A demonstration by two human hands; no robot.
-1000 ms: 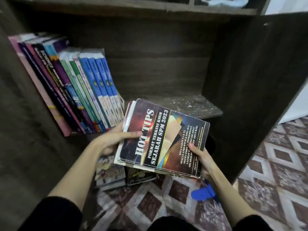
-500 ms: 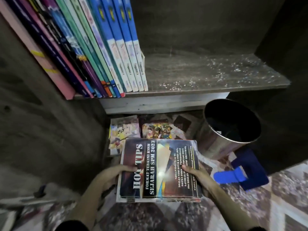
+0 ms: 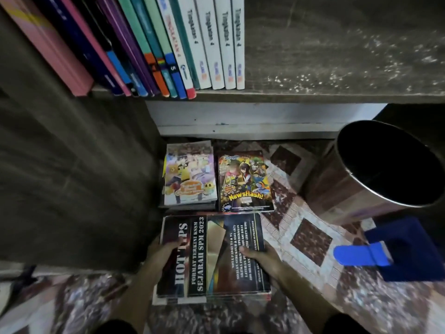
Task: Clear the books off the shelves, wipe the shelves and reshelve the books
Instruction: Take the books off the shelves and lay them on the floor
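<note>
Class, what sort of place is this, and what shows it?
Probably a room at home: a dark wooden bookshelf of school textbooks, patterned brown floor tiles, a shiny metal bin.

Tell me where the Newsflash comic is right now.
In the head view the Newsflash comic lies face up at floor level near centre, below the shelf, right of the pastel-covered book and just beyond the Hot Tips stack.

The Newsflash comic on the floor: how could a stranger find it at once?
Look at the patterned floor just below the dusty shelf, where two small books lie side by side. The comic is the right one, nearer the metal bin. Its cover bears the yellow word Newsflash; the pastel book beside it does not.
</note>
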